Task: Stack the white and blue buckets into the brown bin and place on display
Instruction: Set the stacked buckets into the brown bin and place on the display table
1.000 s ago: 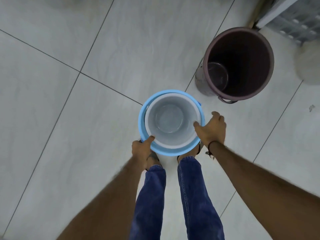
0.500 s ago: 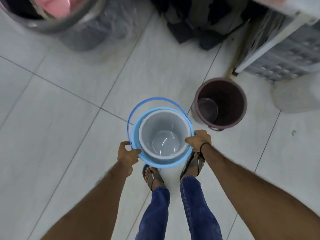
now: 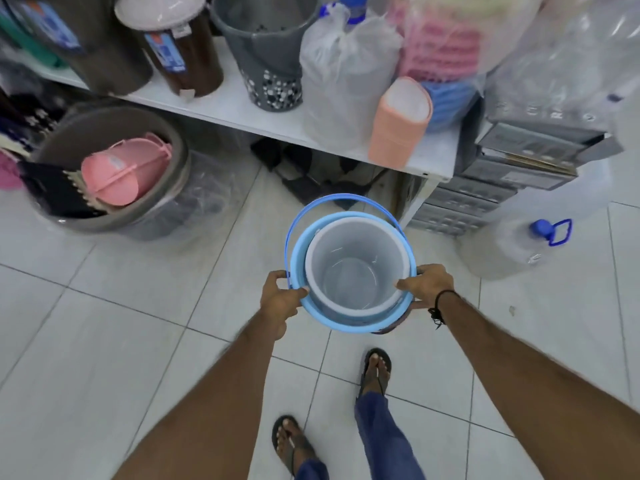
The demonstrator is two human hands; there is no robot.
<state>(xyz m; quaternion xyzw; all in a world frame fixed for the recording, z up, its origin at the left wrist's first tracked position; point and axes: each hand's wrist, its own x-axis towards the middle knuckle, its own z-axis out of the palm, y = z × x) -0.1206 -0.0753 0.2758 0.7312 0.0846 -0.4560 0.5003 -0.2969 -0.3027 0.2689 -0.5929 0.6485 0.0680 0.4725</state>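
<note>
A white bucket (image 3: 356, 268) sits nested inside a light blue bucket (image 3: 346, 325), whose blue handle (image 3: 339, 199) hangs over the far side. My left hand (image 3: 280, 296) grips the blue rim on the left. On the right, my right hand (image 3: 427, 284) holds the rim with its thumb on the white edge. Only a dark sliver of the brown bin (image 3: 398, 326) shows under the buckets at their lower right. I cannot tell whether the buckets rest in it or hang above it.
A white shelf (image 3: 242, 105) ahead carries a grey dotted bin (image 3: 270, 46), bagged goods and a peach bin (image 3: 398, 123). A large grey bin with pink items (image 3: 110, 168) stands left, a water jug (image 3: 519, 237) and grey drawers (image 3: 485, 188) right.
The stacked buckets have moved right and forward over the brown bin, which now is almost hidden beneath them. My view has lifted toward the shelf and I have stepped forward.
</note>
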